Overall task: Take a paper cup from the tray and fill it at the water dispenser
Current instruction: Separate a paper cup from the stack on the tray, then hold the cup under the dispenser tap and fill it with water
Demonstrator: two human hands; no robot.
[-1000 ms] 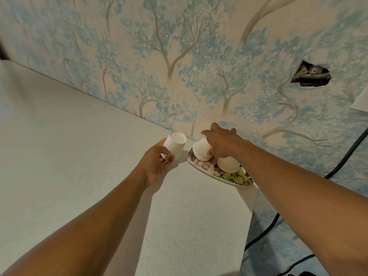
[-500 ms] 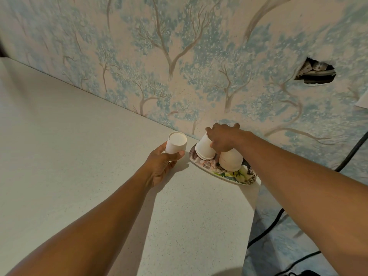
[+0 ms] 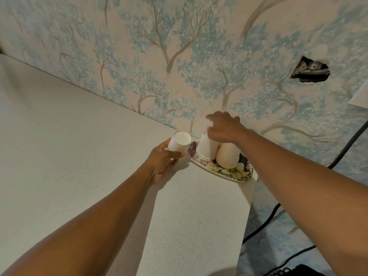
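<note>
My left hand (image 3: 162,163) grips a white paper cup (image 3: 179,141), held upside down just left of the flowered tray (image 3: 239,175). On that tray two stacks of upturned white cups stand side by side, a left stack (image 3: 206,149) and a right stack (image 3: 228,156). My right hand (image 3: 224,127) hovers over the tops of the stacks, blurred, with its fingers spread and nothing visibly held. No water dispenser is in view.
The tray sits at the far right corner of a pale speckled countertop (image 3: 79,146), against a wall with blue tree wallpaper (image 3: 179,46). The counter's right edge drops off beside the tray. Black cables (image 3: 264,222) run down on the right. A ragged hole (image 3: 310,71) shows in the wall.
My right hand has lifted off the left cup stack and its fingers have spread. My left hand with the single cup has stayed beside the tray.
</note>
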